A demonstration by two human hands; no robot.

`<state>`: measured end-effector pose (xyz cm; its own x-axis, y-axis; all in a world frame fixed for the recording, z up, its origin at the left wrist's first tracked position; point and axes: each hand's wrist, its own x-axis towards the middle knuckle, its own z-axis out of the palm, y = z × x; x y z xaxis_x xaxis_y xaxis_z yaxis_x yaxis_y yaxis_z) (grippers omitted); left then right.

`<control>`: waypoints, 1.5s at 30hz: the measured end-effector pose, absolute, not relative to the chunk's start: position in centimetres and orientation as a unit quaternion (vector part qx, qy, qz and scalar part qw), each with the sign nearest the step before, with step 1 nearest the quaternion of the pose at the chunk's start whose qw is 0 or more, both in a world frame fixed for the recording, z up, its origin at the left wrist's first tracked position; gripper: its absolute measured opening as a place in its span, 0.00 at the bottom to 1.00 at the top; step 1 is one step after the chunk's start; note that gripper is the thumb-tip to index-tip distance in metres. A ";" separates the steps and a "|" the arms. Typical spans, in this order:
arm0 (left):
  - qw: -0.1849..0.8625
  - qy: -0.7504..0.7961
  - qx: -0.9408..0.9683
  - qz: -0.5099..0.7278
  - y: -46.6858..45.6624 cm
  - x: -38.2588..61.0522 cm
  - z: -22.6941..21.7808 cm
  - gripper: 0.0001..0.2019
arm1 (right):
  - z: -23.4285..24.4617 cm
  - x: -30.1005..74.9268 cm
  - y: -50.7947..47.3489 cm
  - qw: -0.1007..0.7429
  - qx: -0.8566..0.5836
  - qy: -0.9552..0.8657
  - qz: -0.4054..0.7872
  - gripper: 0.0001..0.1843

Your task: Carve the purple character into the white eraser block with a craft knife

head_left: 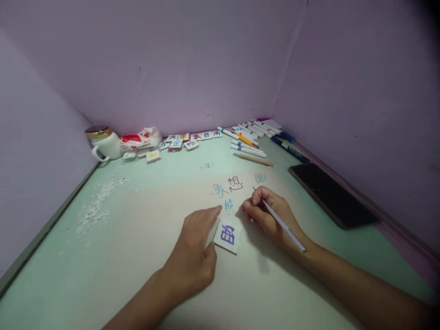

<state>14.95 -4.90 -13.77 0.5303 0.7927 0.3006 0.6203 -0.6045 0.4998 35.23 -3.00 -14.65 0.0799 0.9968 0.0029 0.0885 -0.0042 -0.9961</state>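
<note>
A square white tile (232,248) with a purple character lies at an angle on the table. My left hand (194,252) is at its left side, thumb by the lower corner and fingers by the upper one, closed around that edge. To the right of the tile, my right hand (270,213) is closed on a slim silver pen-like tool (287,230). Its thin dark tip points up and away from the tile, toward the back of the table. Handwritten characters (233,183) in blue and purple stand on the table surface just beyond the hands.
A dark phone (332,195) lies at the right. Several markers (249,147) and a wooden-handled tool (254,160) are at the back right. Character tiles (206,135), a tissue pack (137,140) and a white mug (109,145) line the back. White shavings (99,201) are scattered at left.
</note>
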 end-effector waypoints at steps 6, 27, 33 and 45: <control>0.091 0.515 0.808 0.272 -5.5 15.5 -13.6 0.29 | -15.5 35.4 -3.0 0.497 -0.530 -0.500 0.471 0.10; 0.164 0.535 0.807 0.189 -6.5 16.3 -14.5 0.30 | -14.3 35.6 -3.2 0.517 -0.490 -0.443 0.544 0.24; 0.164 0.560 0.793 0.174 -6.5 16.1 -14.9 0.29 | -14.5 35.7 -2.8 0.546 -0.490 -0.401 0.548 0.26; 0.231 0.609 0.722 0.235 -4.1 13.9 -11.6 0.28 | -14.4 35.5 -2.9 0.504 -0.558 -0.410 0.516 0.27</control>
<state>13.88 -4.07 -11.60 0.1482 0.9873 0.0578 0.7697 -0.1518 0.6201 35.48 -2.91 -14.40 0.1308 0.9779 -0.1630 -0.0631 -0.1559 -0.9858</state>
